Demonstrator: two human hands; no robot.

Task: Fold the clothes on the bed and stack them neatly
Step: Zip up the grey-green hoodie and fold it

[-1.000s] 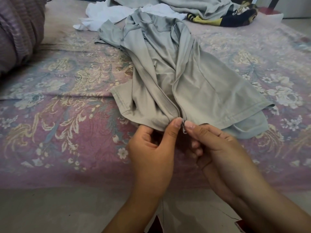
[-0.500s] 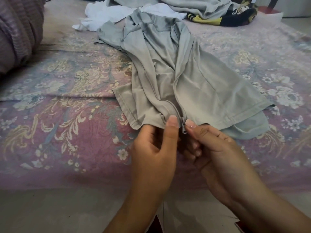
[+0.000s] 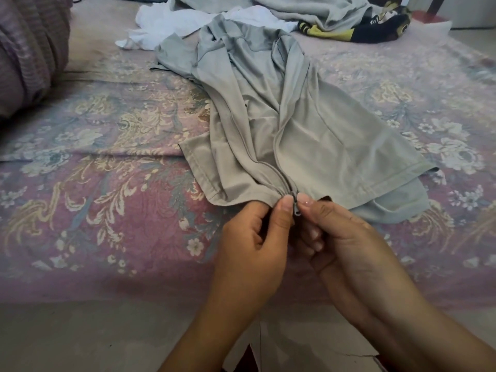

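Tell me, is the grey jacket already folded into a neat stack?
No, the grey jacket lies spread and rumpled on the bed, both hands pinching its hem.

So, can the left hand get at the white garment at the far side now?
Probably not as things stand: the left hand pinches the grey jacket hem, and the white garment lies beyond the jacket.

One view only, head-worn, wide-angle. We look forward and down from near edge of bed with pink floral cover [image 3: 80, 210]. Close in: left hand [image 3: 255, 237] and right hand [image 3: 346, 237] fill lower centre, forearms run off bottom edge. Crumpled grey zip-front garment [image 3: 308, 130] stretches away mid-frame. We see far clothes at top edge, bent by lens.
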